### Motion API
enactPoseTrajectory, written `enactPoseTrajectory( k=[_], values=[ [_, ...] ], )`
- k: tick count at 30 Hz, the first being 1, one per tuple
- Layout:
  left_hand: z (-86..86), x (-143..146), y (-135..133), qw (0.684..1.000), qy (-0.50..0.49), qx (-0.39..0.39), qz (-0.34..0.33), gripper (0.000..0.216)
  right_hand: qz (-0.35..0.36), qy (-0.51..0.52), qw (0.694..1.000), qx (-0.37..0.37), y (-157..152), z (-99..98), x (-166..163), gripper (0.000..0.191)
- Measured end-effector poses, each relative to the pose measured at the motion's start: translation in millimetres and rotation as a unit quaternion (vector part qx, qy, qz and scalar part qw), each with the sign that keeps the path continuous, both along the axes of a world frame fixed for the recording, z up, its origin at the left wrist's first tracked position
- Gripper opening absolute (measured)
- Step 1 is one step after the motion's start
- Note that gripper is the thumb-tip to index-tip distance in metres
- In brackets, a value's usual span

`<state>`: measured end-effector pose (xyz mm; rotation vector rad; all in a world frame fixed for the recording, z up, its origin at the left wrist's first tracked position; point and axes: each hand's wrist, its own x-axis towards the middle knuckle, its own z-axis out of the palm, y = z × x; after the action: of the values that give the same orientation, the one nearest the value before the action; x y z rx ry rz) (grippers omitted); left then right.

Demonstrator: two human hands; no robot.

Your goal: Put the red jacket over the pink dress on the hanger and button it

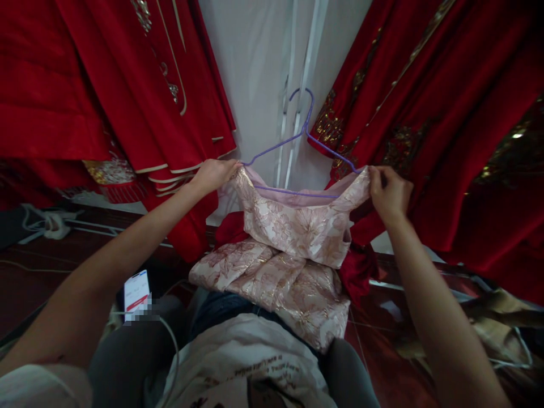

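Observation:
A pale pink dress (pixel 293 226) with a shiny floral pattern hangs on a purple hanger (pixel 278 145) in front of me. Its folded skirt rests across my lap. My left hand (pixel 219 173) pinches the left shoulder strap at that end of the hanger. On the other side, my right hand (pixel 389 192) has its fingers closed on the right shoulder strap by the hanger's end. The hanger's hook points up and away, with the lower bar showing inside the neckline.
Red embroidered garments hang at left (pixel 140 85) and right (pixel 425 113). Between them stands a pale panel (pixel 259 68) with white rails. A lit phone (pixel 136 292) with a cable lies by my left leg. Dark red fabric (pixel 361 272) is bunched behind the dress.

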<state>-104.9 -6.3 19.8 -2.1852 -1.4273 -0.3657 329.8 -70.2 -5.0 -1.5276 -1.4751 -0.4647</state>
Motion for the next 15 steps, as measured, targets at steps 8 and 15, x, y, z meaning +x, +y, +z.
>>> enactPoseTrajectory(
  k=[8,15],
  values=[
    [-30.7,-31.1,-16.4,0.998,-0.049,-0.023,0.041,0.059,-0.058,0.079,0.995,-0.013,-14.3,-35.5,19.5,0.046],
    [-66.5,-23.4,-58.0,0.988,-0.048,-0.120,-0.086,0.050,0.106,0.197,0.972,-0.069,-52.5,-75.6,7.7,0.035]
  ],
)
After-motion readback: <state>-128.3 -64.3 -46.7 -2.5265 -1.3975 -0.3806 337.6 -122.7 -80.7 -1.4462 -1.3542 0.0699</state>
